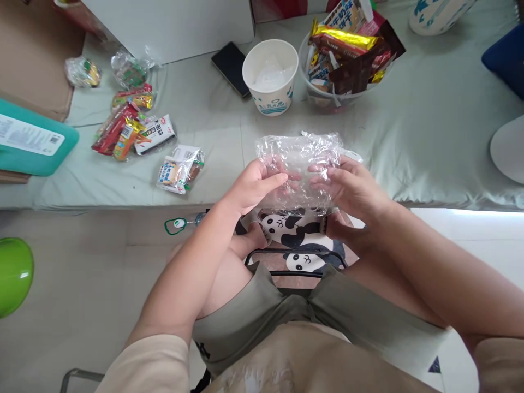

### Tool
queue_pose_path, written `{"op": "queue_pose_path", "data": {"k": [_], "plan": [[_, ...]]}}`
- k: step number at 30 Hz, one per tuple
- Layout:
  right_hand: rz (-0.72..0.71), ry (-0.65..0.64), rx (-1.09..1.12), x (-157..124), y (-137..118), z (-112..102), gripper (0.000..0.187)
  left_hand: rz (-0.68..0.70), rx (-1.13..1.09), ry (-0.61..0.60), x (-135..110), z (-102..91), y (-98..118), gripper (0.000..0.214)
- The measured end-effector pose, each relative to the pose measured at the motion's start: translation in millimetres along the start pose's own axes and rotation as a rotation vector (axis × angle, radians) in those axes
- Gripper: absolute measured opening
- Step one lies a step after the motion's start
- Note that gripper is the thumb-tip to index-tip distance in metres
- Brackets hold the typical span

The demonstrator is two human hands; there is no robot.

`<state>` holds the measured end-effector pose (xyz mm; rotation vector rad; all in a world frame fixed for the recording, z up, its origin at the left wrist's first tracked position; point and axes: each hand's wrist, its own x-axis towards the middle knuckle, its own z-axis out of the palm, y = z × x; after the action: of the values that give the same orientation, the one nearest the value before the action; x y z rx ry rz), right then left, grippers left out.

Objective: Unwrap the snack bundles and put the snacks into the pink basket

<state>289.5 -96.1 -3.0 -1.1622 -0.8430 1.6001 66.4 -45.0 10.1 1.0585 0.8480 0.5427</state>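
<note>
Two hands on one bag right now: a clear, crinkly plastic bag (297, 155) is stretched out at the front edge of the pale green, cloth-covered tabletop (434, 147). Left hand (260, 185) and right hand (354, 183) each have a side of it clamped, thumbs in front, other fingers showing through the film; can't tell if those are inside or just behind.

Progress-wise I'd say partway: a shiny clear-wrapped bundle of small snacks (180, 169) and a glossy red, orange and white packet pile (129, 131) already sit off left, while the bag in hand looks flat and bare. Plenty left, judging by the round see-through plastic bowl (327, 101) heaped with foil-slick brown and gold wrapped snacks (347, 60). The tapered white paper cup with blue print (270, 103) has something filmy inside.
</note>
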Motion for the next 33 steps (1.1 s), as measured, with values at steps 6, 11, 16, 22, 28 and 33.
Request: {"op": "queue_pose_path", "data": {"k": [6, 11, 16, 22, 28, 33], "plan": [[0.007, -0.026, -0.334, -5.7, -2.0, 4.0, 0.020, -0.028, 0.119, 0.061, 3.3, 0.6, -0.5, 0.025], [-0.067, 0.036, -0.296, -3.9, 1.8, 1.0, 0.015, -0.005, 0.097, 0.027, 2.6, -0.3, 1.5, 0.024], [-0.159, 0.047, -0.175, -3.2, 1.5, -0.2, 0.018, -0.021, -0.020, 0.003, 1.7, -2.0, 7.9, 0.021], [-0.253, -0.104, -0.149, -7.0, -4.5, -3.7, 0.038, -0.078, -0.116, -0.094, 4.1, -15.0, 12.4, 0.032], [-0.387, -0.069, -0.678, -3.4, -0.6, -11.0, 0.022, 0.064, 0.277, 0.124, 1.6, -11.3, 7.7, 0.031], [-0.474, 0.007, -0.639, -5.1, -2.0, -13.9, 0.036, 0.155, 0.332, 0.001, -0.9, -6.0, 6.3, 0.032]]}}
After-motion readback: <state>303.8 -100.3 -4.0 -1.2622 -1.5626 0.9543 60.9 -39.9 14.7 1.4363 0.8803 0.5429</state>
